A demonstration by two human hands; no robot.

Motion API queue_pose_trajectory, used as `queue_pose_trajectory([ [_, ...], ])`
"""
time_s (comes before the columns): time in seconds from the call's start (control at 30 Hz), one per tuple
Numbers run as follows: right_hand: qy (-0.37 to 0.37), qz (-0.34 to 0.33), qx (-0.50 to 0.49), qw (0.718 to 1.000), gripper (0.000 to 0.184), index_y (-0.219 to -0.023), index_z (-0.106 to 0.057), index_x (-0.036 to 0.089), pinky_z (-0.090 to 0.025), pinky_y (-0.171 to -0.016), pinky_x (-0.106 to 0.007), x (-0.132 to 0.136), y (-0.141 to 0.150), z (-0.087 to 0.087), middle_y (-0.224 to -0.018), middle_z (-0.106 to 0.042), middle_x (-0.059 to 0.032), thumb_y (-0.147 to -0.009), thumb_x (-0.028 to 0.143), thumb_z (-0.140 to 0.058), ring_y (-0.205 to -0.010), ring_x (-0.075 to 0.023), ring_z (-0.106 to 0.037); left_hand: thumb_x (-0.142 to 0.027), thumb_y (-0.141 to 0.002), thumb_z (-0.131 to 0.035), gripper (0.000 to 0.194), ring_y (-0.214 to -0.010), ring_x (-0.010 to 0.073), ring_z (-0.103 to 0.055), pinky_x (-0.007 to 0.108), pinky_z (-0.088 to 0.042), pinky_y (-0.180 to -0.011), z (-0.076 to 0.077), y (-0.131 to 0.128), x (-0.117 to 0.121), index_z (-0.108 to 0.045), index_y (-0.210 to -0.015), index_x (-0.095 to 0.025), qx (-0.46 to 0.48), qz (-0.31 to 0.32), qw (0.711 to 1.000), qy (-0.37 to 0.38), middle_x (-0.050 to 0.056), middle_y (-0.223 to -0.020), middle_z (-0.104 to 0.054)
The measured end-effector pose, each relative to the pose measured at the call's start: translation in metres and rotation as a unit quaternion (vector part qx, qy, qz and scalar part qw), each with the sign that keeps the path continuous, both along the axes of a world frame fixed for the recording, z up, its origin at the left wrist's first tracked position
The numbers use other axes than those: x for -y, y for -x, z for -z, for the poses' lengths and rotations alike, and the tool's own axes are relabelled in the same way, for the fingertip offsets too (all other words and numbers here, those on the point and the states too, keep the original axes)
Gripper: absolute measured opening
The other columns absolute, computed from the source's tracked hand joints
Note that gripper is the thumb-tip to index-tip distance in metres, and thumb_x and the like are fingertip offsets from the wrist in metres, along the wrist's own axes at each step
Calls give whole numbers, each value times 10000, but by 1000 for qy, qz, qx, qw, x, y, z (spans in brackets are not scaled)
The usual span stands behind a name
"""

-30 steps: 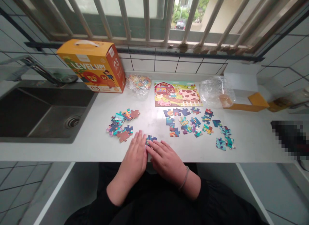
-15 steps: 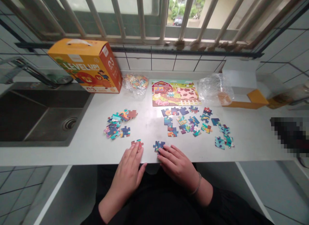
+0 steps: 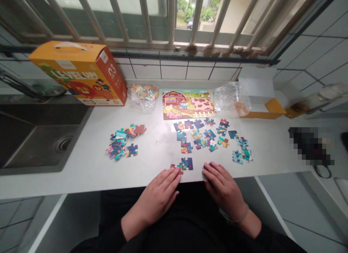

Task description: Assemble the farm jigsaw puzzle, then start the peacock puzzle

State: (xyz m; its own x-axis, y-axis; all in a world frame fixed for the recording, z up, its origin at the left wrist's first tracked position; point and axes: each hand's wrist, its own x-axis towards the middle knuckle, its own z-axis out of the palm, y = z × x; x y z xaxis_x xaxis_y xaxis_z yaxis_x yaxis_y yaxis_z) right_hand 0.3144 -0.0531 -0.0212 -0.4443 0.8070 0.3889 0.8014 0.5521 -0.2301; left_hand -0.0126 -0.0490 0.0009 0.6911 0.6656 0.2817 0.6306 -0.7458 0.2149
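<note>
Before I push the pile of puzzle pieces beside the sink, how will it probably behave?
The pile would probably spread apart, since its pieces overlap loosely. Each piece is likely light and fairly stiff, as it looks small and thin without visible bending. Rolling seems unlikely, because the shapes are flat.

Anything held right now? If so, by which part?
No clear grip: left hand has fingertips on top of a brown puzzle piece, right hand on a dark puzzle piece. Both are partly hidden, so a pinch can't be told.
</note>
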Motion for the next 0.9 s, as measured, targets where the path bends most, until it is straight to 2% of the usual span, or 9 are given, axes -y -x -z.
queue_pose_trajectory([
  [0.17, -7, 121, 19, 992, 444, -1524, -632, 231, -454, -1273, -648, -4, -24, 3, -1572, -671, -125, -1083, 281, -626, -1508, -371, -588, -195, -1072, -599, 594, -1569, 296, -536, 468, -516, -1277, -1, -24, -9, -490, -1651, -122, 0, 33, 999, 23, 146, -1696, -545],
  [0.27, -27, 172, 18, 985, 471, -1555, -603, 214, -428, -1269, -683, -8, -26, 2, -1608, -636, -146, -1091, 291, -612, -1545, -408, -538, -214, -1052, -621, 624, -1581, 319, -519, 494, -511, -1279, 0, -40, -17, -478, -1649, -101, -9, 54, 998, 40, 154, -1720, -512],
  [0.33, -33, 145, 14, 989, 538, -1617, -547, 217, -405, -1292, -666, -10, -16, -2, -1662, -582, -142, -1086, 268, -613, -1593, -395, -482, -231, -1045, -625, 647, -1590, 328, -506, 507, -501, -1285, 2, -49, -22, -464, -1658, -98, -6, 72, 996, 51, 156, -1731, -495],
  [0.4, -24, 70, 17, 997, 601, -1670, -491, 238, -377, -1325, -623, -13, 0, -5, -1687, -559, -113, -1082, 253, -615, -1628, -359, -439, -241, -1048, -621, 629, -1598, 325, -496, 511, -481, -1300, 5, -56, -25, -480, -1646, -104, 1, 80, 995, 57, 157, -1727, -501],
  [0.5, 3, -10, 27, 1000, 604, -1686, -478, 247, -340, -1355, -571, -16, 22, -6, -1660, -595, -82, -1094, 263, -596, -1612, -313, -470, -242, -1070, -597, 534, -1606, 303, -489, 497, -455, -1314, 7, -56, -26, -547, -1589, -123, 10, 73, 996, 56, 147, -1701, -540],
  [0.6, 8, 6, 14, 1000, 537, -1636, -550, 243, -355, -1346, -559, -17, 24, -3, -1605, -649, -94, -1099, 248, -574, -1543, -295, -559, -214, -1086, -563, 568, -1604, 275, -491, 490, -426, -1324, 5, -47, -25, -489, -1646, -150, -1, 41, 998, 48, 132, -1714, -525],
  [0.7, -9, 41, 1, 999, 492, -1583, -608, 259, -393, -1321, -573, -18, 11, 1, -1563, -686, -90, -1093, 229, -575, -1499, -307, -603, -231, -1092, -555, 608, -1591, 289, -506, 506, -402, -1325, 5, -42, -24, -443, -1685, -158, -22, 0, 999, 45, 135, -1745, -477],
  [0.9, -5, 83, -3, 997, 461, -1555, -617, 254, -439, -1288, -616, -22, -15, 7, -1583, -665, -103, -1096, 267, -573, -1510, -343, -588, -368, -1105, -567, 668, -1611, 340, -468, 535, -373, -1325, 9, -44, -22, -399, -1720, -167, -30, -40, 998, 29, 160, -1769, -437],
])
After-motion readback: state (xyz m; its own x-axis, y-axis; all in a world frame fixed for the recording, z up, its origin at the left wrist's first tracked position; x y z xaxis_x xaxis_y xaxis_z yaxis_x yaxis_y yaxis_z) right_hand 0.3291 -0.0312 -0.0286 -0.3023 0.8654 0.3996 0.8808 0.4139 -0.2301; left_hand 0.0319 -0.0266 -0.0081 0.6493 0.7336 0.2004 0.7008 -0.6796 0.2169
